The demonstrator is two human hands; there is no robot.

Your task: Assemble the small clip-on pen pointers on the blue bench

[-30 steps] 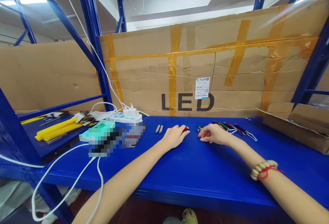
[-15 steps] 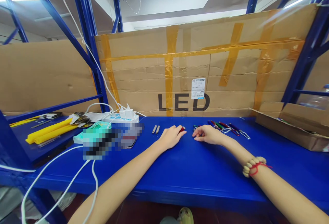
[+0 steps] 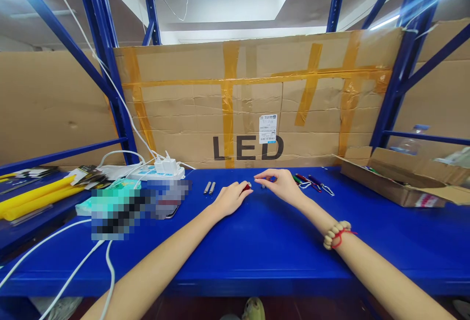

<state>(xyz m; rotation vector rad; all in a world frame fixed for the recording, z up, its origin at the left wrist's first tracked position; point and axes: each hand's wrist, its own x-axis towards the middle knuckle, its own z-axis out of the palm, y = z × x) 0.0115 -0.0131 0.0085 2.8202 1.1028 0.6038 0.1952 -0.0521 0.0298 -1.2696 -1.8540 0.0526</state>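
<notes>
My left hand (image 3: pixel 230 198) rests on the blue shelf top, its fingers closed round a small red cylinder (image 3: pixel 248 186) with a shiny end. Just right of it, my right hand (image 3: pixel 282 185) is raised with thumb and forefinger brought together near that end. Whatever sits in this pinch is too small to make out. Below the right fingers lies a small dark metallic piece (image 3: pixel 263 187). Two short grey cylinders (image 3: pixel 209 188) lie side by side, left of my left hand. Behind my right hand are several coloured tubes with metal carabiners (image 3: pixel 312 183), partly hidden by it.
At right stands an open cardboard box (image 3: pixel 389 183). A white power strip (image 3: pixel 165 169) with cables, a turquoise box (image 3: pixel 128 189) and a blurred-out patch fill the left side. Yellow tubes (image 3: pixel 40 195) lie farther left. A large cardboard sheet (image 3: pixel 176 109) closes off the back.
My right hand has lifted and come closer to my left hand, its fingertips now at the red cylinder's end. The left hand keeps its hold. The view has shifted slightly right.
</notes>
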